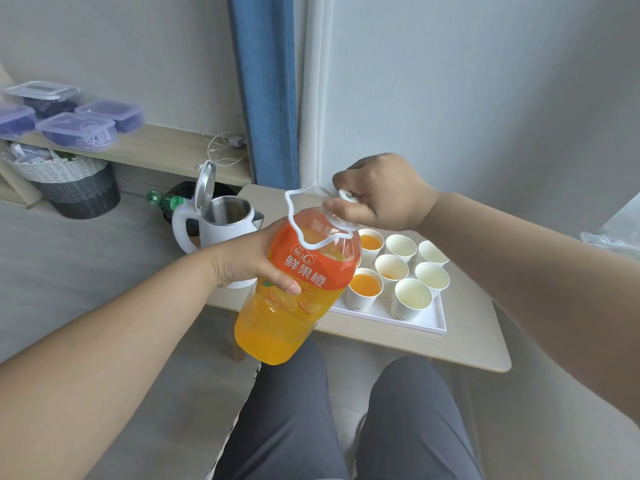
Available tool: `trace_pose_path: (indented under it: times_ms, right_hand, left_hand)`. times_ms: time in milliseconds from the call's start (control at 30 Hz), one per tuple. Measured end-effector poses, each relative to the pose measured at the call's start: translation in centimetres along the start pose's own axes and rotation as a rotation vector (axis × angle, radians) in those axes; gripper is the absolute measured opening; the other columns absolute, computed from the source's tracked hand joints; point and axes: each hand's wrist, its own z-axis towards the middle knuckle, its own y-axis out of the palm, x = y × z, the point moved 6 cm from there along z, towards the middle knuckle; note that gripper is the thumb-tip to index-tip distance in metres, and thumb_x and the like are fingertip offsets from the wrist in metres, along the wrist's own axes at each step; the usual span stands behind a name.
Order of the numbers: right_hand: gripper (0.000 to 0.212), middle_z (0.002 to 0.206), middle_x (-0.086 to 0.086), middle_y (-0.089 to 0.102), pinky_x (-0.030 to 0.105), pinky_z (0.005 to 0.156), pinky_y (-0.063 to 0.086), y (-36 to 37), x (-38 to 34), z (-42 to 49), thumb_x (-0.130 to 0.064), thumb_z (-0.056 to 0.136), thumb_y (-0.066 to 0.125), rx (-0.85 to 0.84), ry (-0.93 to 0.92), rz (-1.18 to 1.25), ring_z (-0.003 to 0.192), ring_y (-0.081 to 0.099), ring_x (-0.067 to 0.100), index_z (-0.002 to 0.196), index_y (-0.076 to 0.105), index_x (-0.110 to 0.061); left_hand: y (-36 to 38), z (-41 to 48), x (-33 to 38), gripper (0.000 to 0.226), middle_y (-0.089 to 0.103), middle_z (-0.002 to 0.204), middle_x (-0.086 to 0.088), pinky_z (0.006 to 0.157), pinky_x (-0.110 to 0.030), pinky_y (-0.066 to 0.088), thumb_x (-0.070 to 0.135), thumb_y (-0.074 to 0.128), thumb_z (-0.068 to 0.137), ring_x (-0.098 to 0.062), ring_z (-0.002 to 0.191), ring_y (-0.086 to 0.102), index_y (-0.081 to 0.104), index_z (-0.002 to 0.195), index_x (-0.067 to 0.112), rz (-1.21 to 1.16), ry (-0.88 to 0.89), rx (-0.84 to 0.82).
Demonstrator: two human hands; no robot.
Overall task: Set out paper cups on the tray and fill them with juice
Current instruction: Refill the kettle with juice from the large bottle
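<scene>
— A room in a home?
— It looks so: blue curtain (270, 98) at the wall, open electric kettle (221, 216) by a low desk (450, 344), lidded storage boxes (78, 129) on a wooden shelf (166, 150), woven basket (69, 181) beneath, charger cable (225, 147) trailing.

The pale wooden table (433, 348) carries 1 white tray (398, 322) and 1 white kettle (221, 220).

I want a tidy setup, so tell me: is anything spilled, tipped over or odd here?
No spill shows on the tray, and every visible cup stands upright. One middle cup holds only a splash of juice beside two full cups. The kettle has its lid open, and a green bottle lies on its side behind it.
</scene>
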Motion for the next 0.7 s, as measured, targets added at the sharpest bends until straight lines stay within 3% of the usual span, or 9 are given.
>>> trace_pose_path:
  times_ms: [133, 267, 400, 467, 567, 667, 700]
  right_hand:
    - [0.052, 0.045, -0.002, 0.027, 0.026, 0.046, 0.017, 1.4, 1.0, -0.1, -0.069, 0.074, 0.017, -0.119, 0.291, -0.025, 0.047, 0.031, 0.02, 0.051, 0.025, -0.022]
    - [0.053, 0.051, 0.001, 0.037, 0.026, 0.047, 0.022, 2.5, 1.7, -0.8, -0.053, 0.095, 0.039, -0.189, 0.501, -0.012, 0.062, 0.042, 0.026, 0.055, 0.035, -0.019]
    - [0.045, 0.06, 0.001, 0.046, 0.029, 0.053, 0.031, 3.4, 2.4, -1.1, -0.053, 0.095, 0.038, -0.217, 0.647, 0.027, 0.071, 0.05, 0.027, 0.069, 0.048, -0.017]
    - [0.046, 0.067, 0.0, 0.053, 0.031, 0.062, 0.038, 3.7, 2.9, -1.7, -0.057, 0.095, 0.038, -0.133, 0.805, 0.28, 0.073, 0.052, 0.024, 0.071, 0.049, -0.019]
    - [0.039, 0.085, 0.002, 0.058, 0.029, 0.066, 0.043, 5.3, 3.5, -4.1, -0.052, 0.098, 0.036, 0.161, 1.106, 0.886, 0.073, 0.054, 0.018, 0.095, 0.053, -0.018]
    - [0.015, 0.099, 0.005, 0.056, 0.031, 0.066, 0.046, 9.1, 2.8, -5.9, -0.032, 0.097, 0.049, 0.079, 1.296, 1.198, 0.078, 0.055, 0.018, 0.107, 0.049, -0.02]
    - [0.019, 0.101, 0.004, 0.056, 0.031, 0.068, 0.049, 10.0, 2.4, -5.9, -0.024, 0.095, 0.053, 0.026, 1.313, 1.278, 0.08, 0.056, 0.017, 0.113, 0.048, -0.02]
  left_hand:
    - [0.2, 0.2, -0.8, 0.101, 0.06, 0.128, 0.002, 0.096, -0.037, 0.051, 0.026, 0.089, 0.051, -0.014, 0.117, 0.059, 0.037, 0.138, 0.025, -0.013, -0.006, 0.081]
    - [0.3, 0.5, -2.0, 0.106, 0.06, 0.128, 0.004, 0.097, -0.044, 0.05, 0.03, 0.092, 0.047, -0.015, 0.116, 0.06, 0.036, 0.138, 0.029, -0.036, -0.011, 0.198]
    - [0.5, 0.5, -2.2, 0.11, 0.058, 0.127, 0.007, 0.097, -0.043, 0.05, 0.038, 0.091, 0.041, -0.012, 0.116, 0.058, 0.036, 0.135, 0.031, -0.029, -0.035, 0.297]
    - [0.1, 0.5, -1.8, 0.105, 0.057, 0.125, 0.008, 0.097, -0.04, 0.049, 0.033, 0.091, 0.041, -0.01, 0.114, 0.058, 0.037, 0.131, 0.029, -0.034, -0.038, 0.427]
    - [-1.6, 0.6, -0.4, 0.097, 0.056, 0.122, 0.009, 0.094, -0.033, 0.048, 0.013, 0.092, 0.051, -0.01, 0.11, 0.057, 0.035, 0.127, 0.03, -0.118, -0.007, 0.628]
    - [-3.7, 1.8, 1.6, 0.095, 0.054, 0.113, 0.019, 0.089, -0.029, 0.048, 0.007, 0.09, 0.055, -0.003, 0.104, 0.056, 0.034, 0.127, 0.032, -0.156, 0.056, 0.742]
    - [-4.3, 2.3, 2.3, 0.093, 0.053, 0.111, 0.02, 0.088, -0.029, 0.048, 0.006, 0.089, 0.056, 0.0, 0.102, 0.055, 0.033, 0.126, 0.033, -0.168, 0.068, 0.782]
